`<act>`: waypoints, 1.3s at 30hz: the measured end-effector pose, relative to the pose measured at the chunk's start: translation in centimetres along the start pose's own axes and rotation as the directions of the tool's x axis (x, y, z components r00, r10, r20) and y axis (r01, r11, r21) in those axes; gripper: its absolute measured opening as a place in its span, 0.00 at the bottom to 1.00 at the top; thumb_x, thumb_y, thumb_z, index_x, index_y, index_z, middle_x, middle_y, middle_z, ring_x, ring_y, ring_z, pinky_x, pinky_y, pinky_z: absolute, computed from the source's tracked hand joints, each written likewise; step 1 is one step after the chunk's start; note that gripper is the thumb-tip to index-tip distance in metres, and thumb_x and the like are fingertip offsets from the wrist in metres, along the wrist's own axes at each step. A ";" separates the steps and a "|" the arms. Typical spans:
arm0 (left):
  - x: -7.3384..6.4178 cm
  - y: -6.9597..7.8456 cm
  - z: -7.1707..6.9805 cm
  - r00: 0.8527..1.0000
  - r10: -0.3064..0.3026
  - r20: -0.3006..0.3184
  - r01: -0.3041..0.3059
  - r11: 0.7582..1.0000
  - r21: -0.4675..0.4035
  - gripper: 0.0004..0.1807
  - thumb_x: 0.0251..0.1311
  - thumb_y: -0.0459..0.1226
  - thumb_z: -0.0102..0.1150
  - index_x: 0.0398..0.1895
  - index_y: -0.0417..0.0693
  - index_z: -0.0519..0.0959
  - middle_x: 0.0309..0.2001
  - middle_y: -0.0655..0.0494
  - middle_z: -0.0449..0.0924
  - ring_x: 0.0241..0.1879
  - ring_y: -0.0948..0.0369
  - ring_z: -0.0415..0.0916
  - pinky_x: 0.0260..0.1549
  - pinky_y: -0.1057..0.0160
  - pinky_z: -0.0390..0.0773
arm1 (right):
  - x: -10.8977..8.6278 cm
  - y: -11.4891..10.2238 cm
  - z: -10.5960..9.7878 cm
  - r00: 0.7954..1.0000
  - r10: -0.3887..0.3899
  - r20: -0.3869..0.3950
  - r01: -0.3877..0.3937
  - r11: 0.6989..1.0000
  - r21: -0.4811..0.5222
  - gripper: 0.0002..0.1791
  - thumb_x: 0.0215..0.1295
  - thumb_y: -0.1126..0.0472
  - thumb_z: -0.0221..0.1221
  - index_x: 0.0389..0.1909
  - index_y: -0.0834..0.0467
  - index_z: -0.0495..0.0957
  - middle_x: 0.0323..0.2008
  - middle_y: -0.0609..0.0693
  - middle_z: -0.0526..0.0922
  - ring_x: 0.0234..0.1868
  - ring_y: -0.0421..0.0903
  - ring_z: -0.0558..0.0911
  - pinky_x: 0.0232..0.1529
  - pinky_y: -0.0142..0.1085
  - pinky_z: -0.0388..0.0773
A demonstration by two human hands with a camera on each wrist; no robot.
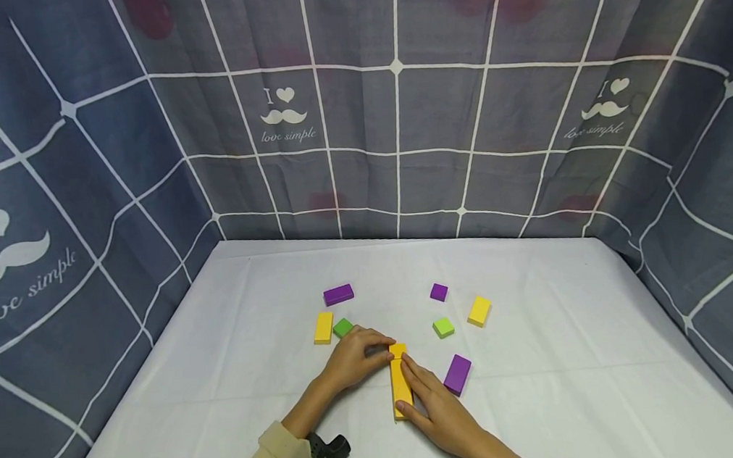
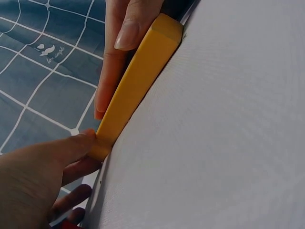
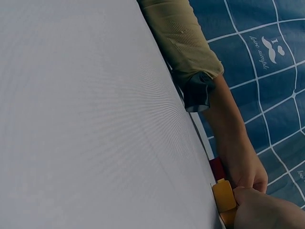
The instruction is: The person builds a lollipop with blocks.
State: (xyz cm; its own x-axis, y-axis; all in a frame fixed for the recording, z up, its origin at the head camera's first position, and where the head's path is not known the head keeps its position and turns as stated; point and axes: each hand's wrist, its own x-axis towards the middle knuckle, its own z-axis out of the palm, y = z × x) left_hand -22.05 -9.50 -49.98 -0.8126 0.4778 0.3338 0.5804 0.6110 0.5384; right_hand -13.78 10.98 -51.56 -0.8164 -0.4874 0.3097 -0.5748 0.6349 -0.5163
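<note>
L grip (image 1: 353,355) pinches small yellow block (image 1: 399,348) at far end of long yellow block (image 1: 400,384) on bench (image 1: 550,387); R grip (image 1: 440,410) straight-fingered alongside, thumb on top, not clamped. Prob. light, stiff, smooth, not fragile; hold by long sides.

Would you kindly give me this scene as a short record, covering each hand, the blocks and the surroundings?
Left hand: pinches small yellow block
Right hand: holds long yellow block
Arrangement: these two lie end to end, the small one at the far end
Blocks on left: left purple block, left yellow block, left green block
Blocks on right: small purple block, right green block, right yellow block, right purple block
Surface: white table
Backdrop: checked curtain
</note>
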 end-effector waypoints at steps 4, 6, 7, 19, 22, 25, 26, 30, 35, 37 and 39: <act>0.1 0.0 -0.1 1.000 0.006 0.001 -0.006 1.000 -0.011 0.15 0.56 0.45 0.61 0.46 0.51 0.82 0.43 0.64 0.81 0.43 0.65 0.72 0.45 0.62 0.73 | 0.1 0.0 0.0 1.000 0.002 0.003 -0.002 1.000 0.000 0.36 0.67 0.44 0.50 0.68 0.60 0.56 0.70 0.49 0.53 0.67 0.46 0.58 0.61 0.44 0.62; 0.2 0.0 -0.2 1.000 0.003 0.002 -0.003 1.000 -0.023 0.15 0.57 0.44 0.61 0.46 0.50 0.81 0.43 0.62 0.80 0.44 0.64 0.73 0.46 0.62 0.73 | 0.1 0.1 0.0 1.000 0.001 0.000 -0.001 1.000 -0.002 0.36 0.66 0.44 0.50 0.68 0.60 0.57 0.70 0.49 0.53 0.67 0.46 0.58 0.61 0.44 0.63; 0.2 0.1 -0.2 1.000 0.002 0.000 -0.002 1.000 -0.030 0.15 0.57 0.44 0.61 0.46 0.49 0.81 0.42 0.61 0.80 0.44 0.64 0.73 0.47 0.62 0.74 | 0.1 0.1 0.0 1.000 -0.001 -0.003 0.001 1.000 -0.002 0.36 0.66 0.44 0.50 0.68 0.60 0.57 0.70 0.49 0.54 0.67 0.46 0.58 0.61 0.44 0.62; 0.9 -1.1 -3.1 0.983 -0.031 -0.183 0.011 0.994 -0.110 0.11 0.58 0.42 0.61 0.42 0.50 0.83 0.40 0.60 0.80 0.41 0.61 0.76 0.41 0.60 0.78 | -0.1 0.3 0.1 1.000 -0.003 -0.013 0.002 1.000 -0.014 0.36 0.66 0.44 0.49 0.68 0.60 0.57 0.70 0.48 0.53 0.67 0.46 0.58 0.61 0.44 0.62; 0.6 -2.6 -4.5 0.968 -0.049 -0.244 0.021 0.993 -0.118 0.11 0.56 0.42 0.63 0.42 0.51 0.83 0.43 0.60 0.80 0.45 0.59 0.76 0.45 0.56 0.77 | -0.1 0.3 0.1 1.000 -0.002 -0.012 0.001 1.000 -0.012 0.36 0.66 0.43 0.49 0.68 0.60 0.57 0.70 0.48 0.53 0.67 0.45 0.58 0.61 0.44 0.62; 0.0 -4.3 -5.9 0.970 -0.069 -0.232 0.041 0.992 -0.121 0.16 0.54 0.42 0.64 0.46 0.50 0.81 0.47 0.59 0.78 0.51 0.58 0.73 0.51 0.53 0.72 | -0.1 0.3 0.1 1.000 -0.003 -0.011 0.003 1.000 -0.007 0.36 0.66 0.43 0.49 0.68 0.60 0.57 0.70 0.48 0.53 0.67 0.46 0.58 0.61 0.45 0.63; -0.3 -4.8 -6.3 0.975 -0.072 -0.212 0.046 0.991 -0.124 0.18 0.54 0.41 0.65 0.49 0.49 0.80 0.49 0.57 0.77 0.53 0.57 0.71 0.54 0.52 0.70 | -0.1 0.3 0.1 1.000 -0.004 -0.012 0.004 1.000 -0.006 0.36 0.66 0.43 0.50 0.68 0.60 0.57 0.70 0.48 0.53 0.67 0.46 0.58 0.61 0.45 0.63; -1.3 -6.5 -7.5 0.991 -0.093 -0.098 0.081 0.989 -0.122 0.27 0.53 0.41 0.65 0.58 0.45 0.74 0.57 0.51 0.71 0.60 0.52 0.65 0.60 0.49 0.62 | -0.2 0.2 0.1 1.000 -0.011 -0.011 0.011 1.000 -0.011 0.36 0.67 0.44 0.50 0.68 0.60 0.56 0.70 0.48 0.54 0.67 0.46 0.59 0.61 0.45 0.63; -2.1 -7.6 -8.0 0.987 -0.158 0.001 0.158 0.983 -0.090 0.35 0.49 0.44 0.68 0.62 0.44 0.69 0.61 0.46 0.68 0.62 0.48 0.61 0.61 0.46 0.59 | -0.1 0.3 0.1 1.000 -0.002 -0.008 0.002 1.000 -0.021 0.36 0.66 0.44 0.50 0.68 0.59 0.57 0.70 0.47 0.54 0.67 0.45 0.59 0.61 0.43 0.63; -2.3 -7.8 -8.0 0.984 -0.177 0.020 0.178 0.981 -0.082 0.36 0.46 0.43 0.70 0.61 0.44 0.69 0.60 0.46 0.69 0.62 0.48 0.62 0.60 0.47 0.60 | -0.1 0.2 0.1 1.000 0.012 -0.003 -0.012 1.000 -0.012 0.36 0.66 0.43 0.50 0.68 0.58 0.57 0.70 0.46 0.54 0.67 0.43 0.58 0.61 0.43 0.63; -2.4 -7.9 -7.9 0.982 -0.186 0.030 0.188 0.979 -0.077 0.36 0.45 0.41 0.71 0.60 0.43 0.70 0.59 0.47 0.70 0.61 0.48 0.63 0.60 0.48 0.61 | -0.1 0.2 0.1 1.000 0.023 0.004 -0.023 1.000 -0.002 0.36 0.66 0.42 0.49 0.69 0.57 0.57 0.70 0.45 0.53 0.67 0.43 0.58 0.62 0.43 0.62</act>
State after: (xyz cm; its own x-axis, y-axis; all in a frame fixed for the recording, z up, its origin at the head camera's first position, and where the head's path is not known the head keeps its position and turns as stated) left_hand -25.13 -20.45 -48.90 -0.9044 0.3747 0.2040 0.4114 0.6397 0.6492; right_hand -13.82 11.14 -51.77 -0.8295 -0.4746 0.2944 -0.5556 0.6473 -0.5219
